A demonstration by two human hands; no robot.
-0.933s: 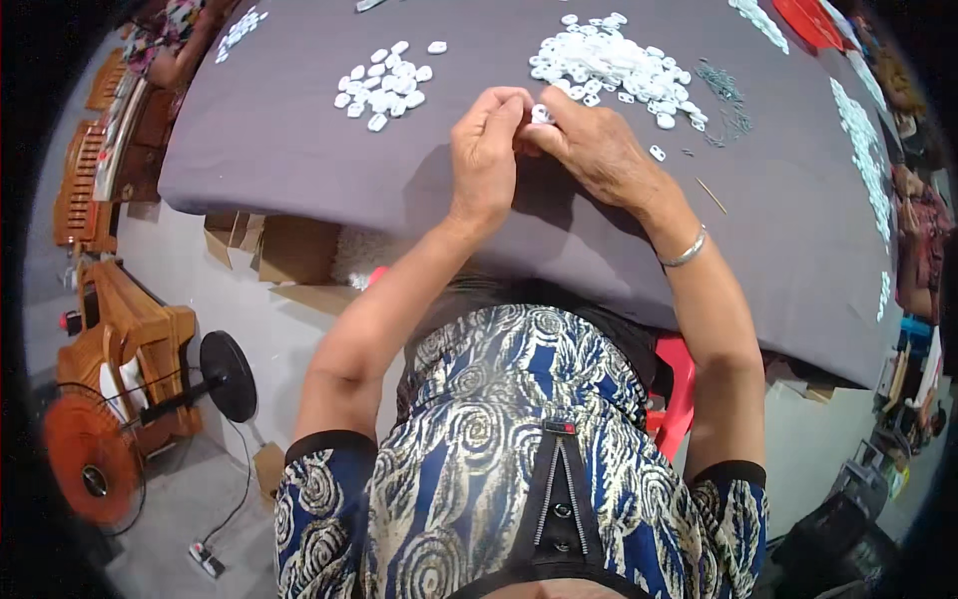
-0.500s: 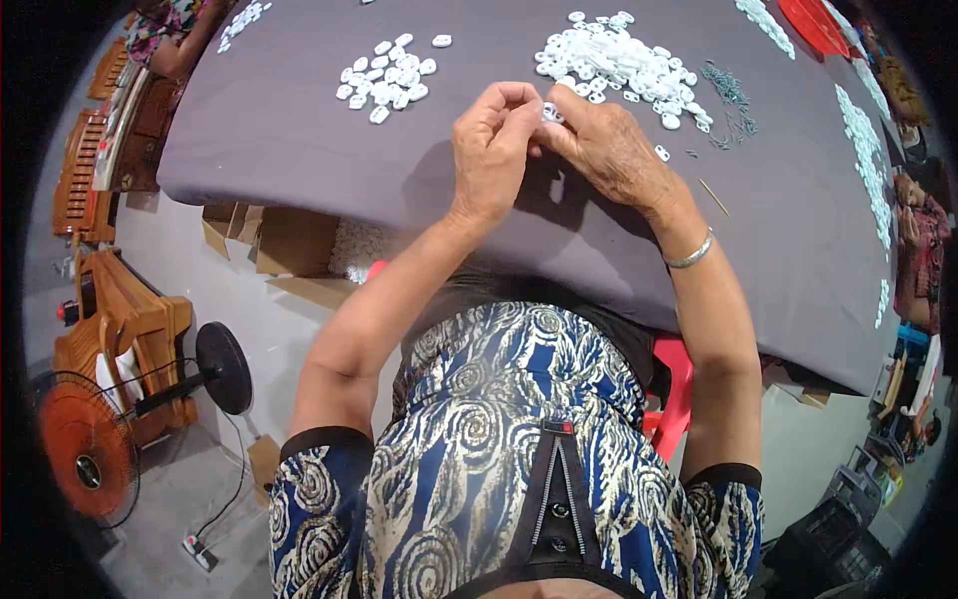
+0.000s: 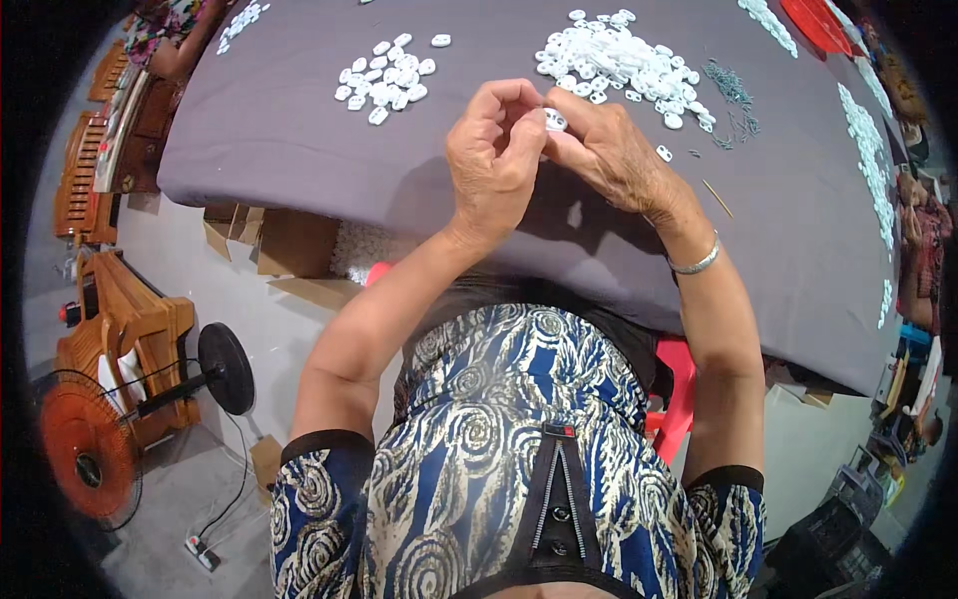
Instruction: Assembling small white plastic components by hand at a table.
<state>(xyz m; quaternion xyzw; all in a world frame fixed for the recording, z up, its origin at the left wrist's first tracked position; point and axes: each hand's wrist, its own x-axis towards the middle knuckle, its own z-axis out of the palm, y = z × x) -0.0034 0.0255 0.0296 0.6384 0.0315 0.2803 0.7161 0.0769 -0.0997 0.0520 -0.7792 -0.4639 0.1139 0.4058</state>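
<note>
Above the table's near part, both hands meet around a small white oval plastic piece [image 3: 555, 121] with openings in its face. My left hand [image 3: 494, 165] pinches its left side between thumb and fingers. The fingers of my right hand [image 3: 619, 150] are closed at its right side; their tips are partly hidden. Beyond the hands lies a large heap of similar white pieces [image 3: 609, 60]. To the left is a smaller group of white pieces [image 3: 387, 75]. Small dark grey-green pins [image 3: 731, 90] lie scattered right of the large heap. One loose white piece [image 3: 665, 153] rests near my right wrist.
A grey cloth covers the table [image 3: 289, 150]. A thin yellowish stick [image 3: 718, 199] lies right of my right forearm. More white pieces [image 3: 866, 150] line the right edge, near a red tray [image 3: 816, 25]. On the floor at left stand a fan [image 3: 90, 454] and an open cardboard box [image 3: 296, 243].
The held white piece has turned slightly and shows more of its face between my fingers. Both hands stay nearly in place, and the view has shifted a little.
</note>
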